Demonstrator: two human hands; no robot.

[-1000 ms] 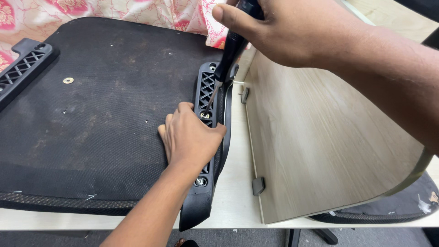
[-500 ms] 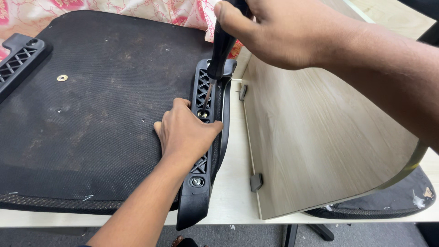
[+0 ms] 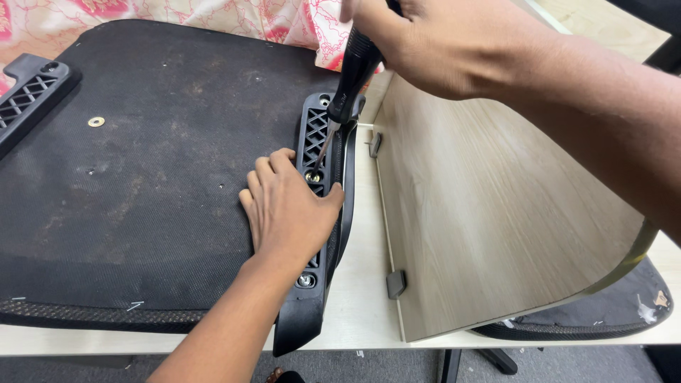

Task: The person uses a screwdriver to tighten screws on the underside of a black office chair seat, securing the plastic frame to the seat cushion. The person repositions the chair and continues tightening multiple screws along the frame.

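An upturned black chair seat (image 3: 142,170) lies on a pale table (image 3: 362,284). A black plastic armrest bracket (image 3: 317,135) with a lattice pattern runs along the seat's right edge. My left hand (image 3: 287,209) lies flat on the bracket's middle, pressing it against the seat. My right hand (image 3: 447,46) grips a black-handled screwdriver (image 3: 351,71), held upright with its metal tip down at a bolt in the bracket, just beyond my left fingers. A second bolt (image 3: 306,281) shows near the bracket's near end.
A curved wood-grain panel (image 3: 489,220) stands to the right of the bracket, with small grey clips (image 3: 396,284) along its edge. Another black bracket (image 3: 28,99) sits at the seat's far left. Pink floral cloth (image 3: 213,18) lies behind. A dark mesh piece (image 3: 610,312) lies at right.
The view has shifted slightly. My right hand has brought the screwdriver lower, so its tip now meets the bolt by my left fingers. My left hand stays pressed on the bracket.
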